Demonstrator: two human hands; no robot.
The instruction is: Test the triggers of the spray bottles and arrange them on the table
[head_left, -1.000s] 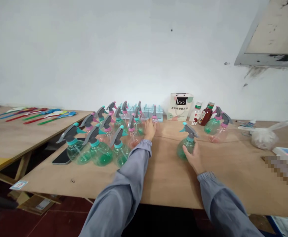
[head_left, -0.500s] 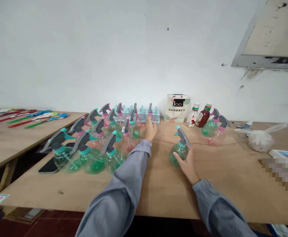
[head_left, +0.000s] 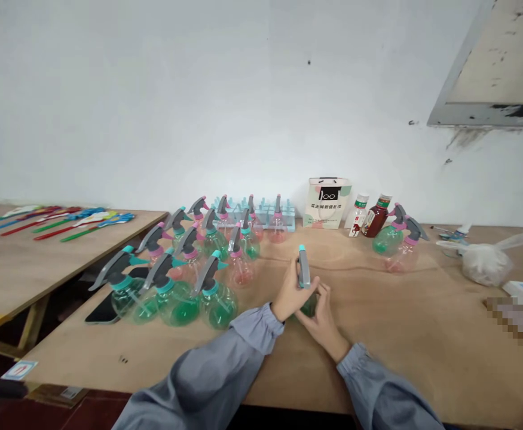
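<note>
1. Holding one spray bottle (head_left: 304, 267) at mid-bench, roughly upright, grey head up, teal nozzle tip at top. Can't tell if base touches bench (head_left: 391, 340), hidden by fingers.
2. Gripping upper part with left hand (head_left: 289, 294), wrapped in close, thumb across just below head.
3. Cupping body from the right with right hand (head_left: 323, 318), fingers bent round it.
4. Just left: cluster of green and pink spray bottles (head_left: 192, 263), all upright, phone (head_left: 103, 312) beside.
5. Behind, near wall: paper bag (head_left: 328, 206), white bottle (head_left: 357, 220), brown bottle (head_left: 376, 220).
6. Farther right: two more spray bottles (head_left: 387, 240), close together, then knotted plastic bag (head_left: 485, 264).
</note>
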